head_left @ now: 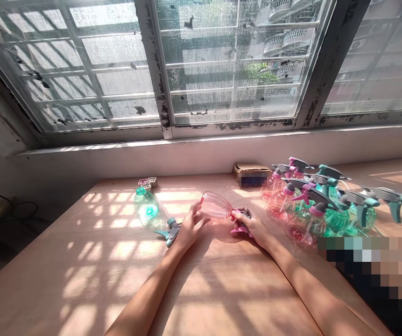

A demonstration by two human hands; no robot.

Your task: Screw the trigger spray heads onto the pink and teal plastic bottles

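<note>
A clear pink spray bottle [215, 206] lies tilted just above the wooden table [92, 275], held between both hands. My left hand [189, 228] grips its body with fingers curled round it. My right hand [251, 225] is closed on the bottle's pink and grey trigger head [240, 223]. A green spray bottle [147, 209] lies on its side to the left of my left hand, its teal trigger head [169, 232] close to my wrist.
Several pink and green spray bottles [313, 205] stand grouped at the right. A small cardboard box [251, 173] sits by the wall, small objects [147, 182] near the back left. A dirty barred window [201, 65] rises behind.
</note>
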